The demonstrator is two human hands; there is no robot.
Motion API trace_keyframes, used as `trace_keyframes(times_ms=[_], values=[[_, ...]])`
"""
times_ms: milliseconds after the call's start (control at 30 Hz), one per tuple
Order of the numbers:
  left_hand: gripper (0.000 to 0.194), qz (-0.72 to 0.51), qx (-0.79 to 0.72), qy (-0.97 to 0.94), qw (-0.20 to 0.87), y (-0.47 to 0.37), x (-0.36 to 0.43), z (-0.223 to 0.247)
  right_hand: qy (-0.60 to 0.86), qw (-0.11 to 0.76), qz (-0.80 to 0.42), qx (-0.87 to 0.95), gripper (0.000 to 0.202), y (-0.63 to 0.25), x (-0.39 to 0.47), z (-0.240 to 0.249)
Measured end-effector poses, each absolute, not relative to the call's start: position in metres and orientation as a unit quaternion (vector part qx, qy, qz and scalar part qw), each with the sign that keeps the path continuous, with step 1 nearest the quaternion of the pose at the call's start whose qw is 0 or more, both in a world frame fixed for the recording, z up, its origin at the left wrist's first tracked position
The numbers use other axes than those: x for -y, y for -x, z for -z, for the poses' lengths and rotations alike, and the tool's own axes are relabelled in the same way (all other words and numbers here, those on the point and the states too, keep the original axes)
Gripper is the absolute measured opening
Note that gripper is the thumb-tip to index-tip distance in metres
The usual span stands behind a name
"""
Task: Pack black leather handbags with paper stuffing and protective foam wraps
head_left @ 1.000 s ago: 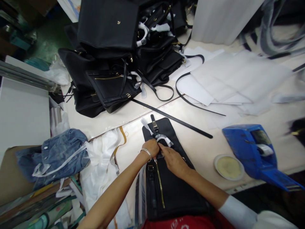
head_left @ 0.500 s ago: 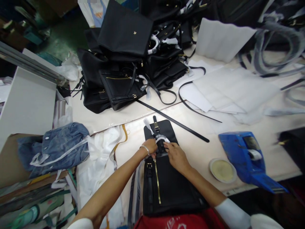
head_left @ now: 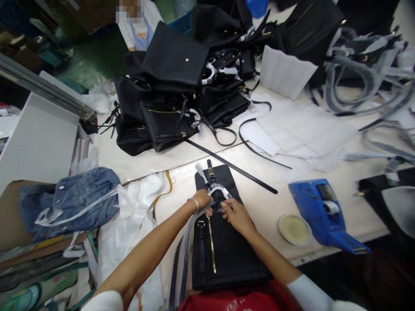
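A black backpack (head_left: 231, 246) lies flat in front of me, its flap (head_left: 228, 177) folded out away from me. It has a gold zip and a gold buckle. The white-wrapped top handle (head_left: 219, 188) arches between my hands. My left hand (head_left: 202, 199), a bracelet at its wrist, is closed at the bag's upper left on a plastic-wrapped strap (head_left: 184, 242) that trails toward me. Just below the handle, my right hand (head_left: 236, 215) has its fingers bent together at the bag's top edge. What they pinch is hidden.
A pile of black bags (head_left: 175, 56) stands at the back, near another person (head_left: 142, 30). On the right are a blue tape dispenser (head_left: 319, 211) and a round dish (head_left: 294, 230). White sheets (head_left: 304, 125), a loose black strap (head_left: 236, 168) and a denim garment (head_left: 74, 198) lie around.
The wrapped strap has come up beside the left hand and now crosses near its wrist. My right hand has dropped slightly from the handle toward the bag's top edge. The view has shifted slightly.
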State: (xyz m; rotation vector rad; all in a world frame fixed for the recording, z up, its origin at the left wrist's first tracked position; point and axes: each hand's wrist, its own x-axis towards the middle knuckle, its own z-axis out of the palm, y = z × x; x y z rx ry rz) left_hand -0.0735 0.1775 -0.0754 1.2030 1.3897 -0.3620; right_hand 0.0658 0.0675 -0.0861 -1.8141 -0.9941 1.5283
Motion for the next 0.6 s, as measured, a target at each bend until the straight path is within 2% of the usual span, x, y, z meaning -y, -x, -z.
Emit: trace_keyframes(times_ms=[100,200,433,600], values=[[0.031,0.164,-0.599,-0.46,0.635,0.079,-0.169,0.071,0.606,0.275,-0.732,0.145,0.029,-0.046,-0.073,0.089],[0.037,0.153,-0.594,-0.422,0.668,0.08,-0.162,0.068,0.587,0.32,-0.742,0.047,0.023,-0.03,-0.077,0.089],[0.052,0.095,-0.57,-0.386,0.719,0.091,-0.156,0.061,0.601,0.313,-0.732,0.067,0.023,-0.043,-0.083,0.084],[0.042,0.03,-0.482,-0.35,0.803,0.108,-0.151,0.06,0.625,0.297,-0.711,0.122,0.019,-0.051,-0.086,0.092]])
